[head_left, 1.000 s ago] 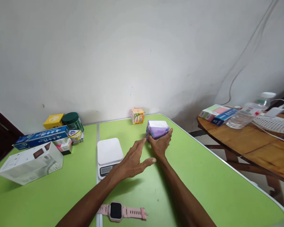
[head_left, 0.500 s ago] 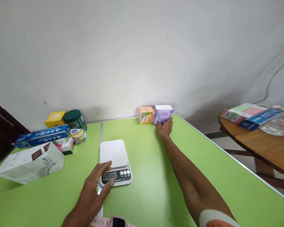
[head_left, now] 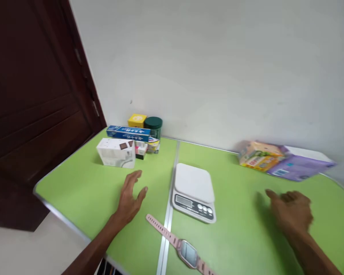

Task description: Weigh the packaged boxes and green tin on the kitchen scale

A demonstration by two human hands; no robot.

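Note:
My left hand (head_left: 130, 196) hovers above the green table with thumb and fingers apart and nothing between them. The white box (head_left: 116, 152) is the thing nearest to it. My right hand (head_left: 292, 210) is slightly blurred, its thumb stretched out and its fingers loosely curled, holding nothing that I can see. Beyond it, against the wall, a purple pack (head_left: 301, 164) stands beside an orange and yellow box (head_left: 259, 156). Between my hands lies a white kitchen scale (head_left: 194, 183) with a bare plate. A pink-strapped smartwatch (head_left: 188, 253) lies in front of the scale.
At the back left are a long blue box (head_left: 129, 133), a yellow box (head_left: 137, 120), a dark green-lidded jar (head_left: 153, 126) and several small boxes. A metal seam (head_left: 166, 221) crosses the green table (head_left: 83, 191). A dark door (head_left: 31, 107) stands at the left.
My right hand has let go of the purple pack and drawn back toward me. My left hand has moved left, away from the scale. The view has turned left.

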